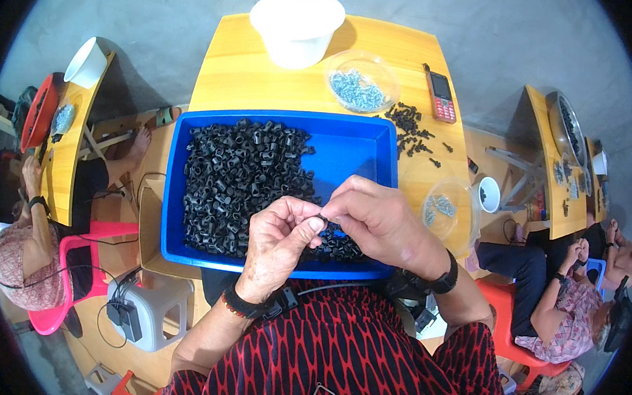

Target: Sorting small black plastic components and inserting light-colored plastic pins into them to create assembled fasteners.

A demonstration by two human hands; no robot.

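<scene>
One small black piece (322,220) in hand, over the near part of the blue tray (285,116). My left hand (273,240) pinches it between thumb and fingers. My right hand (384,215) meets it from the other side, fingers pressed together; whether they grip a second part I cannot tell, the tips hide it.

Progress, judged from how things lie: this piece looks mid-handling, neither set down nor let go. Plenty left. A deep heap of black pieces (234,171) fills the tray's left side. A smaller lot (338,248) lies under and beside my hands at the near edge; whether those are finished or waiting, cannot tell. Blue bottom shows at the far right of the tray.

Supplies not run down: pale blue bits (356,89) in the clear dish at the far side of the surface (222,69), more (442,206) in a second clear dish to the right. Loose dark pegs (407,128) lie scattered just beyond the tray's right corner, near the red phone (441,96). White tub (296,41) stands at the back; its contents, if any, don't read. No separate finished pile that I can make out.
</scene>
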